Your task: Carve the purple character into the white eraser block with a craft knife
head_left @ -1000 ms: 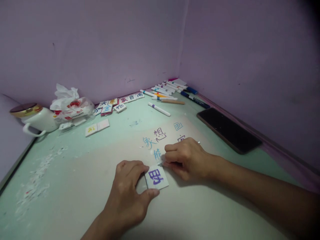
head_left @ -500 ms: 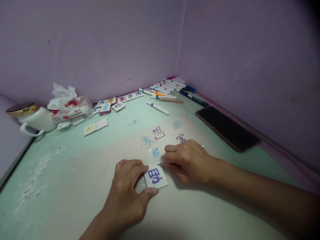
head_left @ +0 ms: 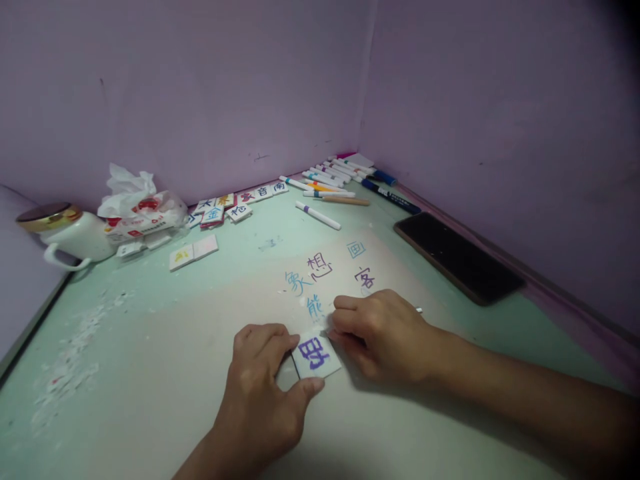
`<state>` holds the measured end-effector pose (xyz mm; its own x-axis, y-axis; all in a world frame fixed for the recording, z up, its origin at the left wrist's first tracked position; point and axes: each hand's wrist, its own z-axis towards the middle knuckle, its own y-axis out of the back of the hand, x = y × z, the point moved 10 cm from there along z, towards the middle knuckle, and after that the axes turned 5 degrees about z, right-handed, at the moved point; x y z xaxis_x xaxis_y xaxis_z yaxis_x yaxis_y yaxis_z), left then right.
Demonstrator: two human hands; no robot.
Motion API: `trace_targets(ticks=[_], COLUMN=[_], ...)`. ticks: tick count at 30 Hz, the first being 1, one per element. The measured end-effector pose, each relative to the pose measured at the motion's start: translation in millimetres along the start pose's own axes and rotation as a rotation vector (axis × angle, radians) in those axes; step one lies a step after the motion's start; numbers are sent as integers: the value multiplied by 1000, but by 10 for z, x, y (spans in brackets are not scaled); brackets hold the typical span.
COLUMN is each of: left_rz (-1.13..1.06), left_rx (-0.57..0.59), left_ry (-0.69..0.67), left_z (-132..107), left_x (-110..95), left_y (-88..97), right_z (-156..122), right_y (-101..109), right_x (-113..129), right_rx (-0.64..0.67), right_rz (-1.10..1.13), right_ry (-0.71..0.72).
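Observation:
A small white card with a purple character lies on the pale table. My left hand pinches the card's left and lower edges between fingers and thumb. Closed in a pinch, my right hand presses at the card's upper right corner on something small and white that I cannot make out; a thin tip shows past its knuckles. Blue and purple characters are written on the table just beyond both hands.
Several marker pens lie at the back corner. A row of character cards sits by the wall, with a tissue pack and a white mug at the left. A dark phone lies at the right. White crumbs dot the left side.
Both hands and the card have shifted slightly toward me and to the right, uncovering the purple written character beyond my right hand. The grips look the same.

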<state>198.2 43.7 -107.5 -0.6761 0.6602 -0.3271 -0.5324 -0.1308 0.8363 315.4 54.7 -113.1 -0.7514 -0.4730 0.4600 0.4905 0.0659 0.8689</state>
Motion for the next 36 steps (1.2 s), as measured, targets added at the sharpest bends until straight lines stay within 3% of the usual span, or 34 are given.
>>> trace_targets(ticks=[12,27,36], left_rz=[-126,-152,-130], left_rx=[64,153,111], left_ry=[-19,-26,-36], left_z=[79,129,103], left_x=[23,71,57], left_y=[8,-39,-22], right_z=[4,-12,-52], right_y=[8,18,4], right_x=[43,47,-1], right_rx=[27,55,5], right_rz=[9,39,34], right_ry=[146,172,-8])
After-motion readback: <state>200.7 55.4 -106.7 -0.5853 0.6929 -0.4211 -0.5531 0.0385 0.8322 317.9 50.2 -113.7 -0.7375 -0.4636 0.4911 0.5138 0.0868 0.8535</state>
